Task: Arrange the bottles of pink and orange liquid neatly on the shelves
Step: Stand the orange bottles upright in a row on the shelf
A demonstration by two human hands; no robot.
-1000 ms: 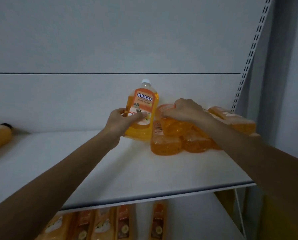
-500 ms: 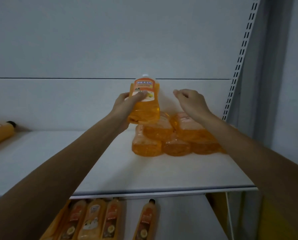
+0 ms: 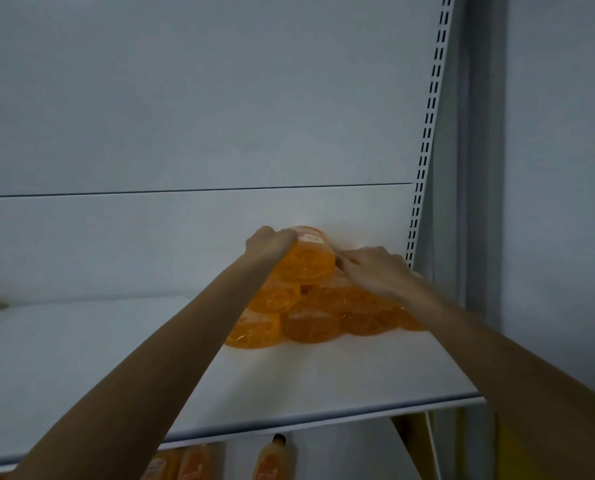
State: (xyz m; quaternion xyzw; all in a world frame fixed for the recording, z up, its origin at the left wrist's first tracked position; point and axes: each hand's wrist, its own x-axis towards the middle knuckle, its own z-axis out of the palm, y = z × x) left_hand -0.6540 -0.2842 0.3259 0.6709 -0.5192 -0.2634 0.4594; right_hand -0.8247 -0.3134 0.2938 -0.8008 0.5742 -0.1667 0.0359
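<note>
Orange bottle (image 3: pixel 308 263) atop the stack (image 3: pixel 309 325)
Left hand (image 3: pixel 268 242) grips it, right hand (image 3: pixel 372 268) flat on the stack, slotted upright (image 3: pixel 427 140) close by.

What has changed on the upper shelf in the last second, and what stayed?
The left hand lifted the orange bottle from standing on the shelf and laid it on its side atop the stack of bottles, still gripping it. The right hand rose, then came down on the stack. The stack stayed at the shelf's right end.

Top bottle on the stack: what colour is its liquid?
Orange liquid in the bottle; the head view shows it best.
</note>
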